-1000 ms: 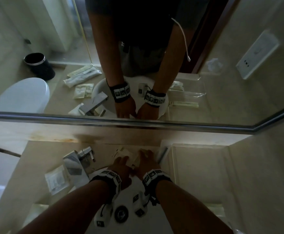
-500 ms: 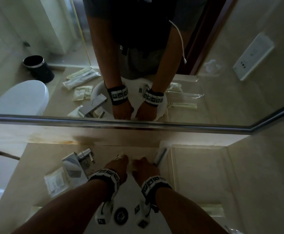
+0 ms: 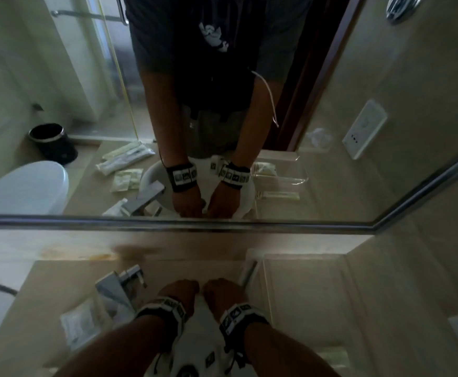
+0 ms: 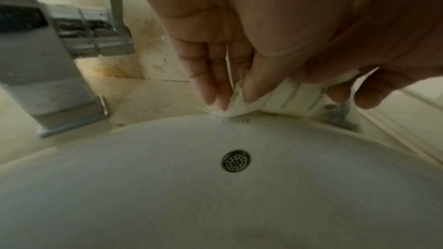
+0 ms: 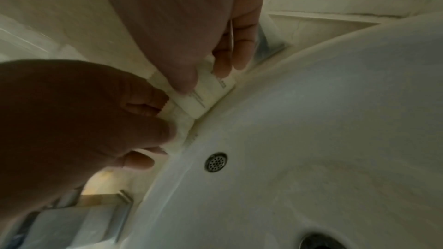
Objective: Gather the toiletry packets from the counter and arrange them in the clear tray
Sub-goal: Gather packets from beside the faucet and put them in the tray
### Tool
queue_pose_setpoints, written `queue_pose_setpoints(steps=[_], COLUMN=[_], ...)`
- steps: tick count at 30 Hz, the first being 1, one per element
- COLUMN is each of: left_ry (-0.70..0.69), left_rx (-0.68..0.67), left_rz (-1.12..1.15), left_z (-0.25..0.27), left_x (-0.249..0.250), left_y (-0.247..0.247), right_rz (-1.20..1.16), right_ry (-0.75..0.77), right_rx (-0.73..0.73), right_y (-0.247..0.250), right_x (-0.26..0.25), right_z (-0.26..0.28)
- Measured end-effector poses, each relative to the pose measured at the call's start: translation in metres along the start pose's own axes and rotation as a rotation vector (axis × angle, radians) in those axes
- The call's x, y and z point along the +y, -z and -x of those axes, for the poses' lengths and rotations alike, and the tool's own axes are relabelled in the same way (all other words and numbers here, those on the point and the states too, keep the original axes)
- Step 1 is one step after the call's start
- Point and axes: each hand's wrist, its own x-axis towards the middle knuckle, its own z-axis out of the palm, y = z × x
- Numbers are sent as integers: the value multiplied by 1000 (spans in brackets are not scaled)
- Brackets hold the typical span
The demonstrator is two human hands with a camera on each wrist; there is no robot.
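A small stack of white toiletry packets point(image 4: 287, 97) stands on edge at the back rim of the sink, held between my two hands. In the left wrist view my left hand point(image 4: 230, 99) pinches the stack's left end between fingers and thumb. My right hand point(image 5: 206, 80) pinches its right end point(image 5: 210, 94). From the head view the hands point(image 3: 180, 291) point(image 3: 223, 291) sit side by side and hide the packets. The clear tray point(image 3: 301, 257) lies on the counter just right of the sink. Another packet point(image 3: 82, 326) lies left of the tap.
The chrome tap point(image 3: 116, 288) stands left of my left hand. The white sink point(image 4: 215, 196) is below the hands. The mirror point(image 3: 358, 77) rises behind the counter and reflects several more packets left of the basin. A pale packet point(image 3: 331, 357) lies at the tray's near end.
Both hands have closed together and drawn the spread packets back to the sink rim, into one stack that the hands now hide. The head view has tilted upward.
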Motion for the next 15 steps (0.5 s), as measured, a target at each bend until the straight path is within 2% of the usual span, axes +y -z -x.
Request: queue_pose_setpoints(steps=[5,7,9,12,15], left_ry=[89,96,78,56,53], left_rx=[157,167,154,161,194], left_rz=[242,325,352,412,590], left_z=[25,40,57,79,100], left_x=[-4,-5,-7,-9,-1], left_y=[21,26,26,21,14], right_rz=[-196,-381,-579,-946,-1178], right_ry=[-33,-45,-159,-206,-214], right_rx=[123,207,197,220,145], right_y=[23,27,40,50,52], right_x=[9,14,13,13,5], right_z=[21,26,39,54,77])
